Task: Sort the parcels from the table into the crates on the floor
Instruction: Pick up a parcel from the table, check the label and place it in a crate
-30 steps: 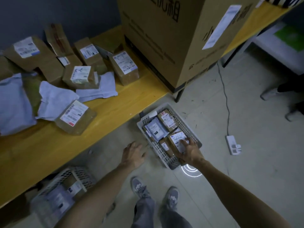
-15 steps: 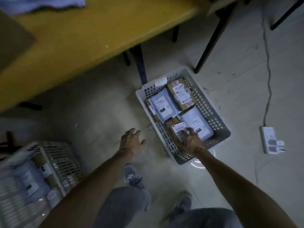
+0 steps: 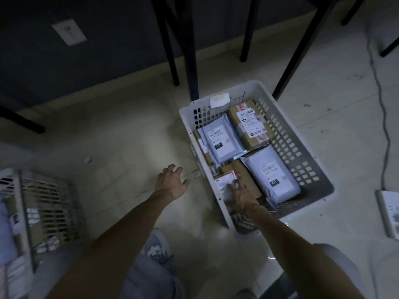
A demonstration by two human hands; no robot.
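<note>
Cardboard parcel [image 3: 226, 184] down in the white crate [image 3: 302, 145] w/ approx four others, my right hand [image 3: 243, 200] fingers spread flat on it, left hand [image 3: 171, 181] loose, empty; bench out of view, so remaining parcels unknown.

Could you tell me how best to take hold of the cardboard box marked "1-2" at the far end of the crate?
Take the cardboard box from above across its two long sides. It lies flat, label up. A grey mailer bag crowds one long side and the crate wall the other, so the hand's fingers probably must slide in steeply.
</note>
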